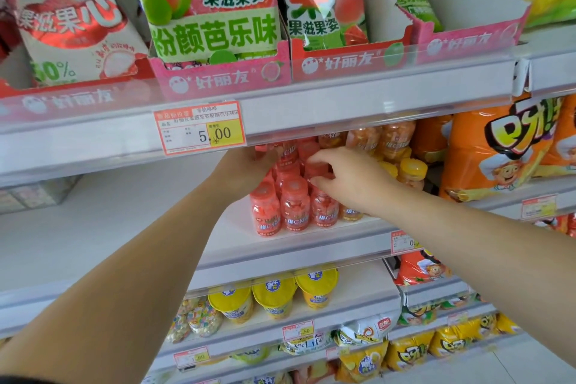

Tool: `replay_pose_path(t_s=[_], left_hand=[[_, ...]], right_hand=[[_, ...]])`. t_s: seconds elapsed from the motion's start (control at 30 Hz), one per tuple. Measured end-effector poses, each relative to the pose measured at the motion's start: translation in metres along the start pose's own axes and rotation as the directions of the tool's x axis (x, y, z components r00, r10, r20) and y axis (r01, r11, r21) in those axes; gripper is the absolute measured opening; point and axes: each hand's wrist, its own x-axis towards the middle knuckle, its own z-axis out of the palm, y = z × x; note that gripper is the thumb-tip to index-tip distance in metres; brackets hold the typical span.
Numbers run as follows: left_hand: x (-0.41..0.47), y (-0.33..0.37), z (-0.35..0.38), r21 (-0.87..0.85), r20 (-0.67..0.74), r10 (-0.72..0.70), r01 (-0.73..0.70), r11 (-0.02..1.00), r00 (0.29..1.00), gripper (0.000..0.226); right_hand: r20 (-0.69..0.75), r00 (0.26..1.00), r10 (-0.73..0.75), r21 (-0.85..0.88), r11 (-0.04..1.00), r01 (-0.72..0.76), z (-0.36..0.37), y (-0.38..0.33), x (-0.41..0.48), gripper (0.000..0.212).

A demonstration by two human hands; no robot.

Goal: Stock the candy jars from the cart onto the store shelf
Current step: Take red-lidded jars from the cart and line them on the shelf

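Observation:
A cluster of pink candy jars (294,209) stands on the white middle shelf (124,227), stacked in two layers. My left hand (246,170) reaches under the upper shelf and wraps around a pink jar in the top layer at the cluster's left. My right hand (352,178) rests on the right side of the stack, its fingers pinching the lid of another pink jar (314,165). Orange and yellow candy jars (396,146) stand just right of the pink ones. The cart is out of view.
The upper shelf edge with a 5.00 price tag (199,128) hangs low over the jars. Pink boxes of gummy bags (215,25) sit above. Orange snack bags (498,146) stand at the right. Yellow-lidded cups (274,293) fill the shelf below.

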Motion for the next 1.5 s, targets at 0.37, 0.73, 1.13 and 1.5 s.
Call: replay_pose_path(t_s=[0.37, 0.73, 1.13, 1.5], left_hand=[[0.002, 0.004, 0.003, -0.044, 0.046, 0.043, -0.041, 0.998, 0.998, 0.032], [0.005, -0.002, 0.009, -0.067, 0.026, 0.091, -0.089, 0.994, 0.996, 0.037], [0.005, -0.006, 0.005, -0.090, -0.016, 0.054, -0.056, 0.994, 0.998, 0.024], [0.071, -0.014, 0.000, -0.092, -0.149, 0.171, -0.185, 0.978, 0.974, 0.034]], right_hand=[[0.002, 1.000, 0.009, 0.007, 1.000, -0.009, 0.001, -0.001, 0.004, 0.031], [-0.022, 1.000, -0.013, 0.016, 1.000, 0.013, 0.003, -0.001, 0.008, 0.028], [-0.018, 0.999, -0.035, 0.024, 0.999, 0.035, 0.001, -0.005, 0.007, 0.032], [-0.089, 0.987, -0.135, -0.165, 0.979, 0.119, 0.028, -0.007, 0.018, 0.038]])
